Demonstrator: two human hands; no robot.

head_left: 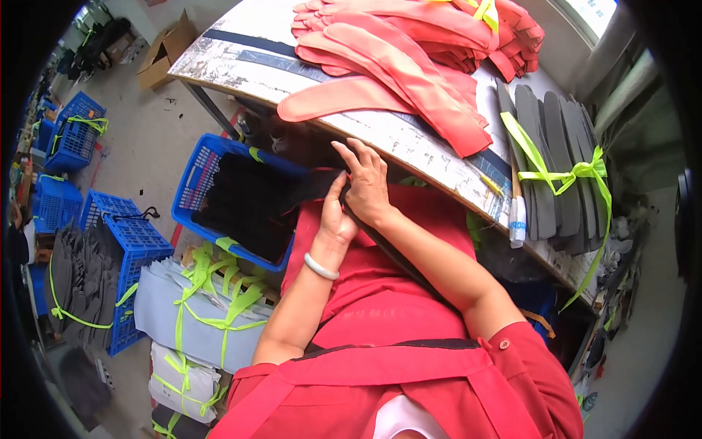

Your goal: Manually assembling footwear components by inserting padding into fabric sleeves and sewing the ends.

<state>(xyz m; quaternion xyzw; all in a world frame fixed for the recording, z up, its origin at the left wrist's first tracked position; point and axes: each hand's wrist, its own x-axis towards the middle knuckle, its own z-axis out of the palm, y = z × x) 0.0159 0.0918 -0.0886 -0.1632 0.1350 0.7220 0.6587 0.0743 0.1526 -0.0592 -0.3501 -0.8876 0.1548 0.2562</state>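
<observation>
In front of my red apron [431, 219], my two hands meet near the table's edge. A long black strip [391, 252] of soft-looking material runs between them and down under my right forearm. My left hand [336, 219], with a pale bangle on its wrist, is closed on the strip, thumb up; its other fingers are mostly hidden. Just above and to the right, my right hand [367, 189] lies against the strip, its visible fingers stretched out and a little apart; its thumb is hidden. Black pieces [248, 205] fill a blue basket [191, 214] at my left, reaching toward my hands.
On the worn white table [252, 33] lie coral-red curved pieces [395, 73] and a grey bundle [559, 168] tied with yellow-green strips. Tied pale stacks [197, 300] stand at left, beside a tilted blue crate [135, 256]. A cardboard box [167, 51] sits farther back.
</observation>
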